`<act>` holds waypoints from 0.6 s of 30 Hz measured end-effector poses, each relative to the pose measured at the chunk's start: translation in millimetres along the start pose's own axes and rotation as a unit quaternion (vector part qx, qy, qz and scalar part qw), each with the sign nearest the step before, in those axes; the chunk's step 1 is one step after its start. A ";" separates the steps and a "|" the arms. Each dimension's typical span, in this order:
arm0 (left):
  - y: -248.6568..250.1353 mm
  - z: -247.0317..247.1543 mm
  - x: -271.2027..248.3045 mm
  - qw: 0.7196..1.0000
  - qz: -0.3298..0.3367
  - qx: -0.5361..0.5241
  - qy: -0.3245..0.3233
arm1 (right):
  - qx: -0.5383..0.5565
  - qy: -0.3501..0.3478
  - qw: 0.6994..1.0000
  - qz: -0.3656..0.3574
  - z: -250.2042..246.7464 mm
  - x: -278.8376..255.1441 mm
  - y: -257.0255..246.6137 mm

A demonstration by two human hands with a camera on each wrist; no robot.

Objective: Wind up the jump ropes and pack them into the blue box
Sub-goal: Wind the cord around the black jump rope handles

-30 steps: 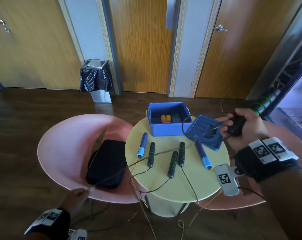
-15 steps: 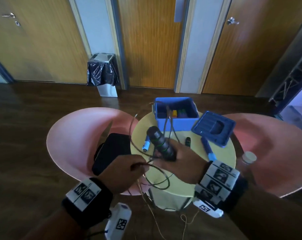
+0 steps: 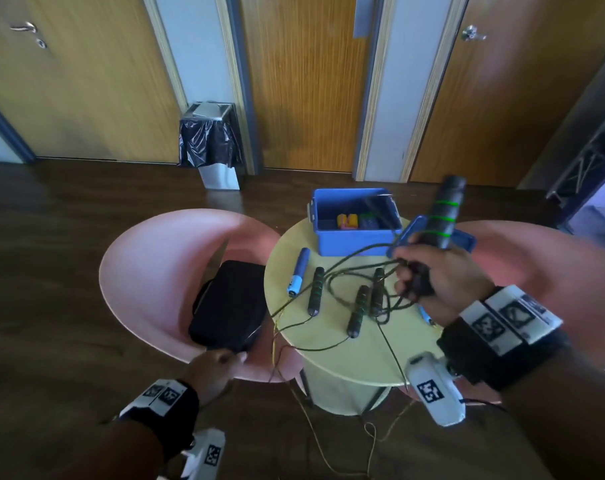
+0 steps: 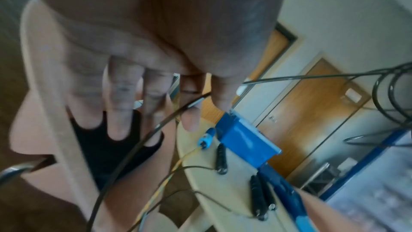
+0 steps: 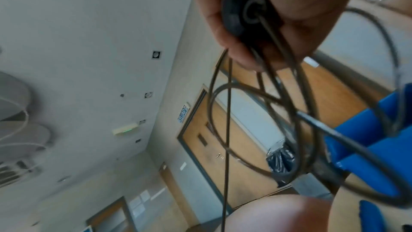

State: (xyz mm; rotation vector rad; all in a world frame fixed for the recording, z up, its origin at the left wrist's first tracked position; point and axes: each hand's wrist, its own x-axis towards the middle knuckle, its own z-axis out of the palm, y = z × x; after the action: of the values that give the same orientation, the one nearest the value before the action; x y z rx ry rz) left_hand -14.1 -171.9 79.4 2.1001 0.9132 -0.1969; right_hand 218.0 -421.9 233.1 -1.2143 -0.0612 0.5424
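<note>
Above the yellow table (image 3: 332,355), the right hand (image 3: 443,282) has its fingers wrapped round a black green-ringed handle (image 3: 445,216) with loops of its rope (image 3: 349,271) gathered in the same grip. The left hand (image 3: 212,370), low beside that table, pinches the rope between thumb and forefinger, other fingers spread. The blue box (image 3: 354,233) stands open at the table's far edge.

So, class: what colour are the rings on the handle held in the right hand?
Green rings on a black handle, gripped by the right hand; clearest in the head view.
</note>
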 end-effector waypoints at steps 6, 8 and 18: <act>52.1 -10.7 -7.4 0.982 -0.015 -0.186 -0.021 | -0.213 0.019 0.973 -0.088 -0.9 -3.4 33.1; 91.1 -18.4 -13.6 0.952 -0.008 -0.304 -0.040 | -0.302 -0.003 0.949 -0.094 6.8 -7.1 52.8; 162.1 -31.2 -12.8 0.911 0.111 -0.395 -0.046 | -0.242 -0.177 0.948 0.106 33.2 -12.6 95.6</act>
State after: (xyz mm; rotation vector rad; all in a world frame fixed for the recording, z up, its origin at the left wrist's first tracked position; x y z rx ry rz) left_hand 79.7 -221.0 206.7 1.3989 0.5517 0.1746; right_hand 161.3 -375.5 162.2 -1.5971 -0.3901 0.9700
